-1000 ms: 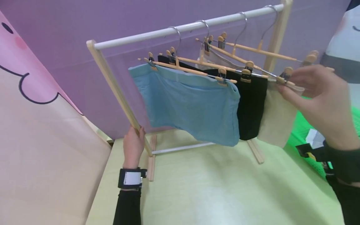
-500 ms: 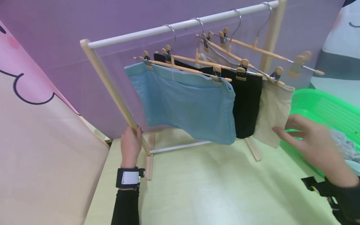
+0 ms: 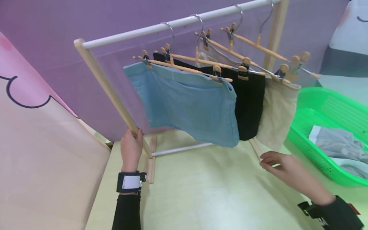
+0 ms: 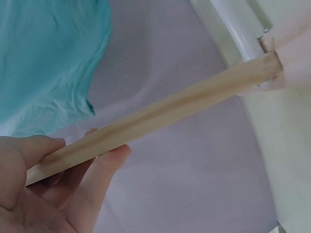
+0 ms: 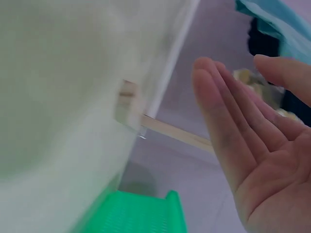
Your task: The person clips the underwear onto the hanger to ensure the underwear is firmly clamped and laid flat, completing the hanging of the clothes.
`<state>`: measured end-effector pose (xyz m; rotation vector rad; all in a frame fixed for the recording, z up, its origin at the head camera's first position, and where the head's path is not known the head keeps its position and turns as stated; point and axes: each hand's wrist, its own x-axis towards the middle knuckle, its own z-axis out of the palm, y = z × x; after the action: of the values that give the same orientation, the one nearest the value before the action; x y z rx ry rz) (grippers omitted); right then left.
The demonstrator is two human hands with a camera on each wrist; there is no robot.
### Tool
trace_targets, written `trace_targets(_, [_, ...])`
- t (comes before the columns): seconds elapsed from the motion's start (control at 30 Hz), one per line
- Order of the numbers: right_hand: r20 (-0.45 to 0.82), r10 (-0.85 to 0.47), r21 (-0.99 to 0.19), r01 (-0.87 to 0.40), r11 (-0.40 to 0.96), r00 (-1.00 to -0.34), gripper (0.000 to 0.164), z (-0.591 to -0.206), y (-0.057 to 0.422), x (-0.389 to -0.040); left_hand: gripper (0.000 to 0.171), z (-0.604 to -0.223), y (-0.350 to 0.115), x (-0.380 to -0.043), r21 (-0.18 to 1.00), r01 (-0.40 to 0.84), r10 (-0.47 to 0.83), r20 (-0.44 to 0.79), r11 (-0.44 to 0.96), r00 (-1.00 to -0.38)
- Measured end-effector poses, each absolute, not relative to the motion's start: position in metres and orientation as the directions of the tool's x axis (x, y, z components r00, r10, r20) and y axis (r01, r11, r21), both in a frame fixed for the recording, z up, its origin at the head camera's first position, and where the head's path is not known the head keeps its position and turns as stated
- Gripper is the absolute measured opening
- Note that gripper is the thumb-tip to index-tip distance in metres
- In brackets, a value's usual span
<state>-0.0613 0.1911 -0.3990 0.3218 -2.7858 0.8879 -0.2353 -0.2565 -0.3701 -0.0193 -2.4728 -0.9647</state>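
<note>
My left hand grips the wooden side post of a small clothes rack, with fingers and thumb round it in the left wrist view. From the rack's white rail hang light blue shorts, a black garment and a beige garment, each clipped to a hanger. A further hanger at the far right shows no garment in its clips. My right hand hovers below the beige garment, near the rack's right foot. Its fingers are fairly straight and hold nothing.
A green plastic basket stands on the right, with a grey garment and other cloth inside. Purple backing rises behind the rack, and a printed panel closes off the left. The tabletop is pale yellow-green.
My right hand has let go of the beige garment's hanger end and moved down, past the garment, to beside the rack's foot. My left hand keeps its grip on the post.
</note>
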Motion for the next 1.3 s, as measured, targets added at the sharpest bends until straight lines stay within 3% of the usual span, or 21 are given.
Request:
trace_targets(0.17, [0.158,-0.194,-0.581,-0.250,0.774,-0.968,0.013,-0.414,0.189,-0.065,0.028,-0.369,-0.261,-0.230,0.604,0.129,-0.123,0.357,0.786,-0.926])
trace_targets(0.3, [0.107,-0.248,-0.574,-0.263,0.775,-0.963,0.014,-0.420,0.191,-0.066,0.036,-0.365,-0.266,-0.216,0.478,0.001,-0.052,0.096,0.878,-0.994])
trace_targets(0.43, [0.096,-0.259,-0.559,-0.268,0.785,-0.961,0.015,-0.422,0.193,-0.065,0.036,-0.363,-0.266,-0.203,0.368,-0.018,0.028,-0.119,0.930,-0.992])
trace_targets(0.7, [0.050,-0.270,-0.557,-0.251,0.792,-0.962,0.017,-0.423,0.193,-0.065,0.029,-0.376,-0.243,-0.187,0.408,0.089,0.174,-0.177,0.909,-0.969])
trace_targets(0.87, [0.037,-0.284,-0.552,-0.257,0.793,-0.958,0.016,-0.422,0.197,-0.064,0.017,-0.393,-0.222,-0.177,0.439,0.300,0.385,-0.117,0.847,-0.916])
trace_targets(1.0, [0.072,-0.279,-0.538,-0.273,0.798,-0.958,0.016,-0.414,0.202,-0.063,0.018,-0.404,-0.205,-0.171,0.485,0.469,0.567,-0.070,0.738,-0.821])
trace_targets(1.3, [0.217,-0.203,-0.451,-0.282,0.847,-0.955,0.018,-0.385,0.228,-0.050,0.030,-0.417,-0.148,-0.157,0.454,0.616,0.725,-0.104,0.644,-0.681])
